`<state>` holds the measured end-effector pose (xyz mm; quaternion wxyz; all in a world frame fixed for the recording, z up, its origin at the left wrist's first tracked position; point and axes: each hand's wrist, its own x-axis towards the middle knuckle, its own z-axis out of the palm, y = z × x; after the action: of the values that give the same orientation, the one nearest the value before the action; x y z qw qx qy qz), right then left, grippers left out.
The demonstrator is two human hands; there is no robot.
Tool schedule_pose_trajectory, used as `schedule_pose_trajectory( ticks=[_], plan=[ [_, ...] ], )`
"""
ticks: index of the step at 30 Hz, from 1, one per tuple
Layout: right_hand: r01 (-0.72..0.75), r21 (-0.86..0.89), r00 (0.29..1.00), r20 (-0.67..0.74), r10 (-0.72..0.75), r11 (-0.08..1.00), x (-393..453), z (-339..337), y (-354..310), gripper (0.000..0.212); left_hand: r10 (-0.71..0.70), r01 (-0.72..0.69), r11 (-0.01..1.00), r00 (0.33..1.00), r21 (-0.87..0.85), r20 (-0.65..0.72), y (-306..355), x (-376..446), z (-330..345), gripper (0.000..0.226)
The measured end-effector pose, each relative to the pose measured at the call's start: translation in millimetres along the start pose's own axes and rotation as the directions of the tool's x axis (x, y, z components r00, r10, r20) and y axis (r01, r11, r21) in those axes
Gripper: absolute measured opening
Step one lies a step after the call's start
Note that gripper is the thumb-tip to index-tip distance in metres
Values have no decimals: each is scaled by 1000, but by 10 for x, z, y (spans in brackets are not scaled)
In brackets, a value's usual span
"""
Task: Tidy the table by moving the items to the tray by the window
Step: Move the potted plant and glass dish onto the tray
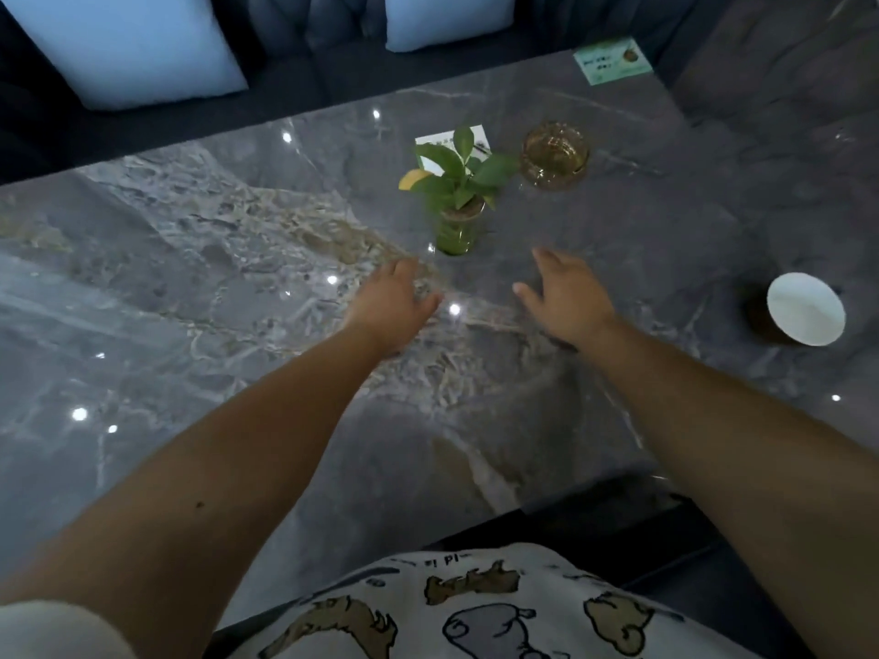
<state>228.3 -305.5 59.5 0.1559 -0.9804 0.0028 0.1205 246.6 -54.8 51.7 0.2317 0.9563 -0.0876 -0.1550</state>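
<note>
A small green plant in a glass point(457, 202) stands near the middle of the grey marble table point(200, 259). Behind it lies a white card point(452, 142), and to its right sits an amber glass ashtray point(555, 154). A paper cup point(804, 309) with a white inside stands at the right side. My left hand point(392, 304) and my right hand point(566, 297) hover just short of the plant, one on each side, fingers apart and empty. No tray is in view.
A green and white card point(612, 60) lies at the table's far right corner. A dark sofa with pale cushions point(133, 45) runs along the far side. The near table edge is just in front of my patterned shirt point(475, 606).
</note>
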Motion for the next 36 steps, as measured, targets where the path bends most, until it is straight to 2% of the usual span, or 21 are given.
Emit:
schedule_pose_trajectory(
  ticks=[9, 14, 19, 21, 23, 26, 30, 36],
  plan=[
    [-107, 187, 992, -39, 116, 976, 817, -71, 333, 65, -103, 83, 957, 993, -276, -58, 210, 744, 30, 72],
    [-233, 319, 959, -80, 271, 919, 1248, -92, 526, 64, -164, 115, 881, 984, -459, -68, 160, 902, 143, 69],
    [-319, 410, 918, -90, 386, 854, 1560, -93, 693, 56, -142, 72, 786, 988, -614, -66, 141, 982, 231, 59],
    [-355, 446, 897, -85, 434, 821, 1679, -112, 756, 54, -163, 86, 785, 984, -614, -71, 152, 998, 247, 58],
    [-410, 493, 869, -43, 493, 767, 1813, -137, 809, 58, -175, 92, 804, 981, -587, -87, 153, 1003, 253, 54],
    [-477, 645, 811, 62, 581, 596, 1987, -163, 838, 64, -167, 63, 815, 977, -576, -131, 174, 995, 245, 40],
    [-521, 734, 756, 161, 634, 436, 2093, -160, 813, 45, -163, 42, 786, 976, -616, -141, 243, 999, 233, 30],
    [-517, 801, 727, 224, 649, 302, 2146, -130, 777, 34, -154, 52, 773, 982, -632, -108, 231, 1087, 254, 27]
  ],
)
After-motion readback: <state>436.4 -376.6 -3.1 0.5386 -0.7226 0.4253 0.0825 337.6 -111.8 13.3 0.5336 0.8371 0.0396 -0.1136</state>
